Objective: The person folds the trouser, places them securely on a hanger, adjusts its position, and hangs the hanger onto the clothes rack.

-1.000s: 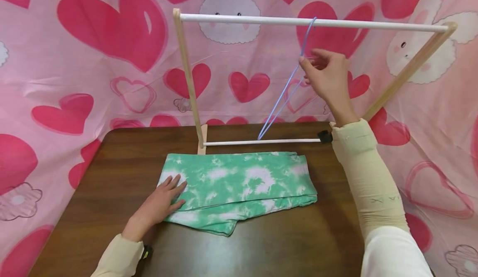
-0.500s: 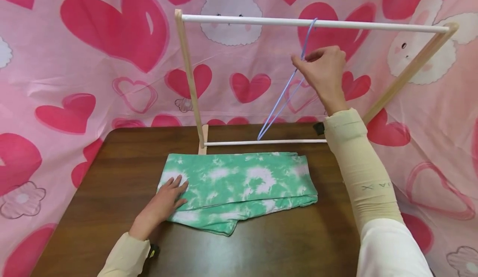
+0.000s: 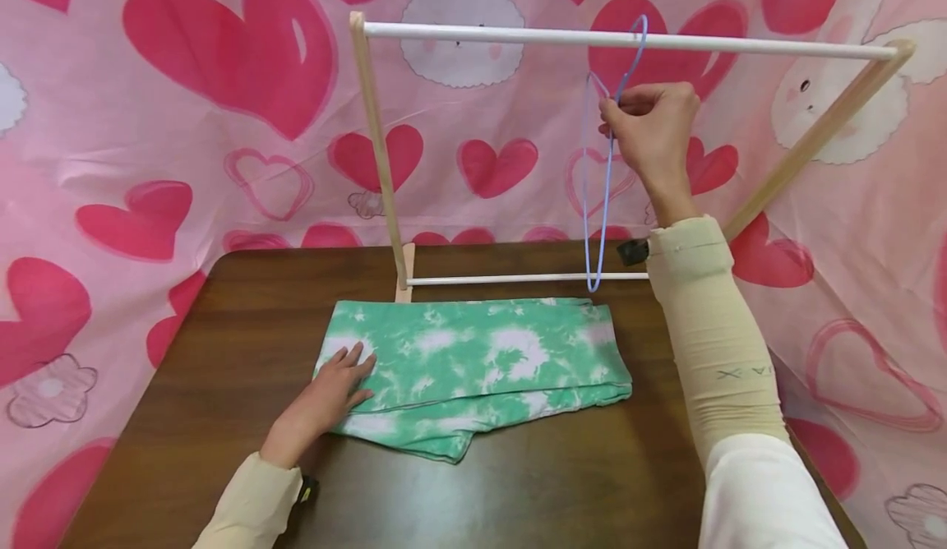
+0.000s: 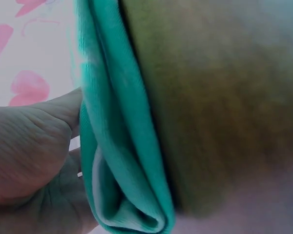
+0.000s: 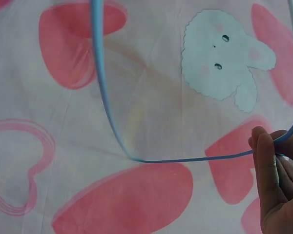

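Observation:
My right hand (image 3: 661, 134) pinches a thin blue clothes hanger (image 3: 608, 196) just below its hook, by the rack's white top rod (image 3: 503, 35). In the head view the hook rises above that rod and overlaps it. The right wrist view shows thumb and fingers of the right hand (image 5: 278, 170) round the hanger (image 5: 195, 160) near its neck. On the table, green and white tie-dye pants (image 3: 473, 352) lie folded in a long strip. My left hand (image 3: 333, 393) rests on their left end with the fingers spread; the left wrist view shows the folded layers (image 4: 122, 146) beside the palm.
A rack with wooden side posts (image 3: 379, 154) and a white lower rod (image 3: 496, 280) stands at the back of the brown table (image 3: 222, 352). Behind hangs a pink cloth (image 3: 281, 89) printed with hearts and rabbits.
My right hand now holds the hanger with its hook raised above the top rod; before, the hook hung on it. The hanger has swung rightward and more upright. The left hand stays put.

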`<control>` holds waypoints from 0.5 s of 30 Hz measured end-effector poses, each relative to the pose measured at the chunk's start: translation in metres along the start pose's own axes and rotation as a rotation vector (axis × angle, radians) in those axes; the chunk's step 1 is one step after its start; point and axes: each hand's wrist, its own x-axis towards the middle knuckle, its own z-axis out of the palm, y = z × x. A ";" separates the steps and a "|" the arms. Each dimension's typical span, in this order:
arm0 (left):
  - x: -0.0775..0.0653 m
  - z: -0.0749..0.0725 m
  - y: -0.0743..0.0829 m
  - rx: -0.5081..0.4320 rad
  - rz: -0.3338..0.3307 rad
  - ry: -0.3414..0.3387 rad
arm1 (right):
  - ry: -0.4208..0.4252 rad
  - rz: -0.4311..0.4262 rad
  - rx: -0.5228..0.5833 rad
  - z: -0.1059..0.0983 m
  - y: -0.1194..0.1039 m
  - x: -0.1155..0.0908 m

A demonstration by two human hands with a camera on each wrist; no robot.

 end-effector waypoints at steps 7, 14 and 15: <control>0.003 -0.003 0.001 -0.034 -0.001 -0.051 | 0.026 -0.033 0.086 0.002 -0.003 -0.009; 0.001 -0.008 0.000 -0.015 0.008 -0.049 | -0.017 -0.001 0.306 0.006 0.000 -0.029; 0.001 -0.009 0.000 -0.015 0.009 -0.046 | -0.022 -0.001 0.340 0.007 0.002 -0.033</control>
